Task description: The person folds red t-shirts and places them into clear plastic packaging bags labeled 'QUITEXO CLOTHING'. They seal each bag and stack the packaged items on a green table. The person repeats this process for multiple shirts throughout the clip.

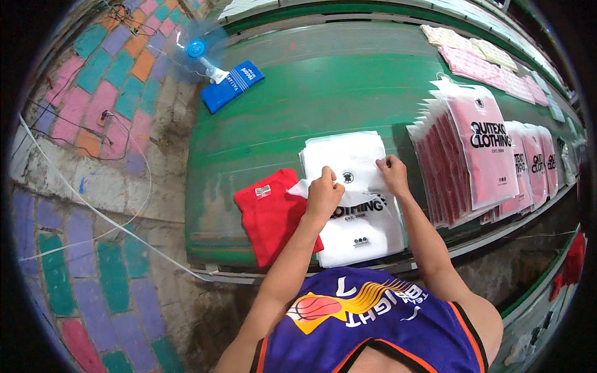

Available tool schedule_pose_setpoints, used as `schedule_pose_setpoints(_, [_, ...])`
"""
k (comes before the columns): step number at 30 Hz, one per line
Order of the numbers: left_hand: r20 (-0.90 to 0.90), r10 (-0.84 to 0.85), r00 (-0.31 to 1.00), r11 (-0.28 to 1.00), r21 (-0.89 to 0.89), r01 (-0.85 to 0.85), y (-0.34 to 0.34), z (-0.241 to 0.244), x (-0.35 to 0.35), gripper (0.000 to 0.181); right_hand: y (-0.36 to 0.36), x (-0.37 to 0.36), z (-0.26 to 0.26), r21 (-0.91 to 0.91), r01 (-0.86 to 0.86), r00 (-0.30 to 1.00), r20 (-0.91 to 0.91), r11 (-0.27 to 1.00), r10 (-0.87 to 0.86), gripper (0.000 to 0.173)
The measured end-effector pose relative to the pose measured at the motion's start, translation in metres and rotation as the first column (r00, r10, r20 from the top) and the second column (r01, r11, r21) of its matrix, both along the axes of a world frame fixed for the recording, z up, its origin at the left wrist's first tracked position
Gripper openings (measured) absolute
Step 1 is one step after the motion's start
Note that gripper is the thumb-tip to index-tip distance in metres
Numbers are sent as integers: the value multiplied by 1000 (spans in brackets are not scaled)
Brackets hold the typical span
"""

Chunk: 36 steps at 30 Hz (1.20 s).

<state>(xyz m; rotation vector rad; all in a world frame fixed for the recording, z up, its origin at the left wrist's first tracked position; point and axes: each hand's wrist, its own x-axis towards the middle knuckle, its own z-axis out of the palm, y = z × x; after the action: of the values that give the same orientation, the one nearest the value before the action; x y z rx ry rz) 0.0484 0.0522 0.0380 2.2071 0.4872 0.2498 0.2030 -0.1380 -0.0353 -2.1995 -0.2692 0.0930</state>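
Observation:
A stack of white printed plastic garment bags [359, 238] lies on the green table before me. My left hand [325, 191] pinches the top bag [347, 161] near its left side, where a corner of the film sticks out and the sheet is creased. My right hand [392, 171] holds the right edge of the same bag between thumb and fingers. Left of the stack, partly behind my left forearm, lies a folded red shirt [273, 205] with a neck label.
Pink garments in printed bags [487, 163] stand in leaning rows at the right. Folded pale pink and cream fabric pieces [487, 70] lie at the far right. A blue box [233, 87] and a spinning blue fan [196, 48] are at the table's far left corner.

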Motion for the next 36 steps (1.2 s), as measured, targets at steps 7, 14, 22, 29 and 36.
schedule_pose_setpoints(7, [150,-336,930,941,88,326,14,-12,-29,10,9,-26,15,126,-500,858,-58,857,510,37])
schedule_pose_setpoints(14, [172,-597,784,734,513,446,16,71,-60,9,6,-35,-16,50,-796,595,-115,603,795,46])
schedule_pose_setpoints(22, [646,-379,662,565,-405,719,23,146,-100,10,14,-78,-11,-519,-667,567,113,535,816,77])
schedule_pose_setpoints(29, [620,202,758,674,-649,352,59,80,-34,7,-24,-120,3,-56,-733,676,54,678,735,76])
schedule_pose_setpoints(36, [244,590,770,434,-900,-48,55,-32,-35,6,-44,-125,-16,825,-183,627,-321,534,710,78])
